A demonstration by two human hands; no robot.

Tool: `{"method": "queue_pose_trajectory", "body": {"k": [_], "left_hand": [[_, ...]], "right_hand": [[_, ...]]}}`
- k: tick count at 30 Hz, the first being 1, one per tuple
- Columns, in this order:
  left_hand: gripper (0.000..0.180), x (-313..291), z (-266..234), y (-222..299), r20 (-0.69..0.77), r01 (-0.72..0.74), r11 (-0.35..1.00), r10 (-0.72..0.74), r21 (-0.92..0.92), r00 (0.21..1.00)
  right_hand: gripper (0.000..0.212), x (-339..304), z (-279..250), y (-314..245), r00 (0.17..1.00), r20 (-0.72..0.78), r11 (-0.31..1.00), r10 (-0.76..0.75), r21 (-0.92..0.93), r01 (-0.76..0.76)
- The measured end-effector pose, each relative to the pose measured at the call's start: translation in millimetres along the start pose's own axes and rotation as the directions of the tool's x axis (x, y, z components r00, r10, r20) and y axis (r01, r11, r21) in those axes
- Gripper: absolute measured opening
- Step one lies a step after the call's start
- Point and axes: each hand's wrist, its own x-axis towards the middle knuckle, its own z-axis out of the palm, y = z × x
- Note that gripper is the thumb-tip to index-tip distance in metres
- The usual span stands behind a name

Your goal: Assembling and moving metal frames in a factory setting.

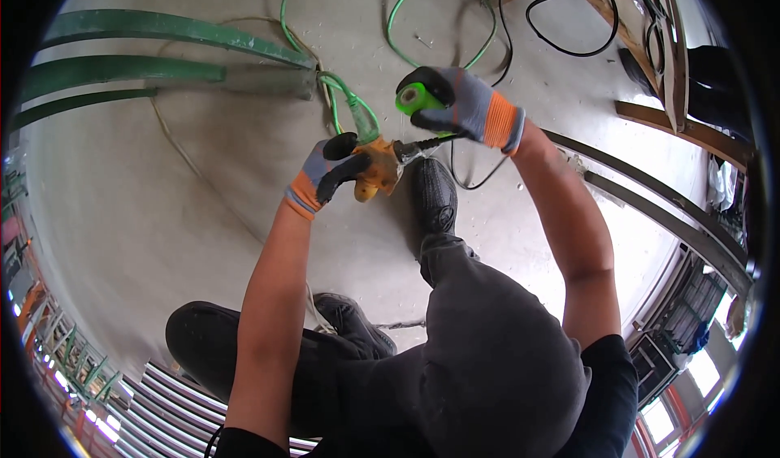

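My left hand, in a grey and orange work glove with black fingertips, is closed around a worn orange-yellow socket block. A green cord with a translucent green plug runs into the block's far side. On its right side sits a black cord's plug, with the cord stretching right beneath my right hand. My right hand, gloved alike, grips a bright green cylinder with a pale round end. Its exact kind cannot be made out. Both hands are held above the concrete floor, beyond my knees.
Curved green metal bars reach in from the left. Green and black cords loop over the floor. A wooden frame stands at the far right, near another person's dark-clothed leg. Metal rails run along the right. Shiny tubes lie at lower left.
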Motion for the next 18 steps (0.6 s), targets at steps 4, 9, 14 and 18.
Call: {"method": "queue_pose_trajectory", "body": {"k": [4,9,14,18], "left_hand": [[0.021,8.0,17.6,8.4,-0.166,-0.022,0.968,0.065,0.25,0.984],[0.021,14.0,45.5,4.0,-0.399,-0.231,0.972,0.228,0.042,0.888],[0.022,14.9,85.3,13.9,-0.579,-0.327,0.928,0.168,-0.18,0.798],[0.024,12.4,88.0,9.4,-0.585,-0.374,0.908,0.203,-0.187,0.785]], "right_hand": [[0.05,-18.5,31.1,-29.5,0.967,-0.039,0.806,-0.252,-0.561,0.187],[0.054,-39.8,67.8,-31.3,0.937,-0.053,0.648,-0.344,-0.736,0.196],[0.053,-48.9,101.9,-2.3,0.854,-0.388,0.833,-0.346,-0.546,0.09],[0.055,-45.7,105.8,-4.4,0.833,-0.489,0.921,-0.258,-0.386,0.059]]}}
